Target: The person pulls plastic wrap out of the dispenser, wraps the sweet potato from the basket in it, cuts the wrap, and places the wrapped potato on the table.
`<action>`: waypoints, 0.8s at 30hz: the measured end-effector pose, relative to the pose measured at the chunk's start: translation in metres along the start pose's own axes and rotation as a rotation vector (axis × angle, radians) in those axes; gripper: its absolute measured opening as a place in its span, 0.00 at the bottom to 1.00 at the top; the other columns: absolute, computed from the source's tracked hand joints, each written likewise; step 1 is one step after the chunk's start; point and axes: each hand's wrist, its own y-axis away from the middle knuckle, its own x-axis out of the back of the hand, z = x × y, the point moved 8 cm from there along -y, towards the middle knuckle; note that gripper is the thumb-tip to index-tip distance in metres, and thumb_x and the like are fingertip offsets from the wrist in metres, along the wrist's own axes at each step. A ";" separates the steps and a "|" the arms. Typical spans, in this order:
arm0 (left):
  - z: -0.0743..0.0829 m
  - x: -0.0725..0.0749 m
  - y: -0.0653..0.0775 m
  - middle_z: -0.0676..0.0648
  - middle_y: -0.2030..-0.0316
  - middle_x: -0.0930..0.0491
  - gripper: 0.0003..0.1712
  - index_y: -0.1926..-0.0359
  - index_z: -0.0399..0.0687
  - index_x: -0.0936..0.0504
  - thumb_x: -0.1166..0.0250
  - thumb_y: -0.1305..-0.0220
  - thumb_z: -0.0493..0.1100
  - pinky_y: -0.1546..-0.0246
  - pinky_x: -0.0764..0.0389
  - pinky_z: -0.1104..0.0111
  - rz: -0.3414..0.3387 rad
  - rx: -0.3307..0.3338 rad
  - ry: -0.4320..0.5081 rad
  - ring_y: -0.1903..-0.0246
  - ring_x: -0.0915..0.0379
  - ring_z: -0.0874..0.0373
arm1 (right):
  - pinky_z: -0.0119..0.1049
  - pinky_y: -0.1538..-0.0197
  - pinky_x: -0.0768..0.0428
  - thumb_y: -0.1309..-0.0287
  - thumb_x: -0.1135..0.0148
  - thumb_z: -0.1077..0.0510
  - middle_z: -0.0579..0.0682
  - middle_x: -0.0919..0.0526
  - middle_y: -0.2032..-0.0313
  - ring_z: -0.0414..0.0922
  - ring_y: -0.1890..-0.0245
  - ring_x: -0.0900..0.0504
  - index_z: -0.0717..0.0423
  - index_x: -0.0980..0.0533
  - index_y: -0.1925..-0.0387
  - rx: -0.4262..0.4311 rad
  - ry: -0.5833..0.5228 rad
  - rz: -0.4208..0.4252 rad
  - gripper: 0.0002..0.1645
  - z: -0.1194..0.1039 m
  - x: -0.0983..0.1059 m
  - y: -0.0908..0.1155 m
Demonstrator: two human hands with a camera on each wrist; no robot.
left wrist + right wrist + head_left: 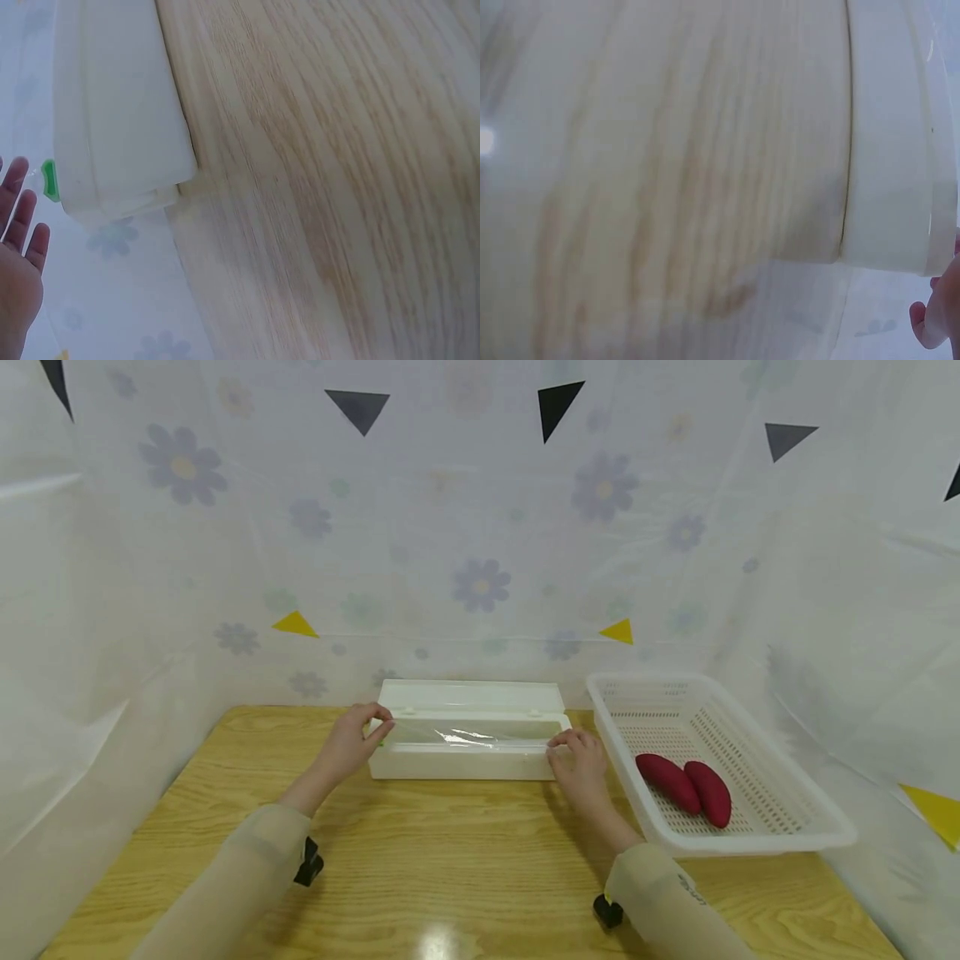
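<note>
A white cling film dispenser box (pixel 457 766) sits at the far edge of the table, its lid (pixel 472 696) tipped back. Shiny clear cling film (pixel 465 735) stretches across its opening. At the left end, my left hand (pixel 351 742) pinches the film between thumb and forefinger. My right hand (pixel 585 768) pinches the film at the right end, thumb near the box's front edge. In the left wrist view a small green piece (pixel 50 180) sticks out of the box beside my fingers. The right wrist view shows only part of my right hand (pixel 939 311) past the box end.
Right of the box stands a white slotted plastic basket (pixel 765 842) holding two dark red sweet potatoes (pixel 667 782). Wood-grain tabletop (pixel 450 860) lies in front of the box. A flowered white curtain (pixel 480 527) hangs close behind it.
</note>
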 end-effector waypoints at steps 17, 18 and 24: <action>-0.003 0.002 -0.003 0.47 0.64 0.20 0.13 0.59 0.42 0.20 0.44 0.31 0.47 0.50 0.27 0.50 -0.017 0.036 0.018 0.57 0.27 0.49 | 0.43 0.49 0.29 0.39 0.39 0.54 0.54 0.17 0.61 0.49 0.56 0.25 0.56 0.20 0.59 -0.241 -0.130 0.085 0.11 0.006 0.020 -0.028; -0.003 0.001 -0.003 0.47 0.65 0.20 0.14 0.58 0.42 0.21 0.44 0.31 0.48 0.50 0.27 0.50 -0.018 0.032 0.018 0.58 0.26 0.49 | 0.41 0.51 0.28 0.38 0.39 0.54 0.53 0.17 0.61 0.49 0.57 0.24 0.56 0.20 0.58 -0.259 -0.137 0.082 0.11 0.008 0.020 -0.029; -0.001 0.000 -0.007 0.48 0.69 0.19 0.13 0.56 0.43 0.23 0.45 0.31 0.48 0.55 0.27 0.53 -0.015 0.032 0.017 0.64 0.25 0.52 | 0.32 0.63 0.29 0.38 0.40 0.52 0.53 0.18 0.61 0.46 0.61 0.25 0.56 0.20 0.59 -0.311 -0.169 0.076 0.13 0.007 0.020 -0.034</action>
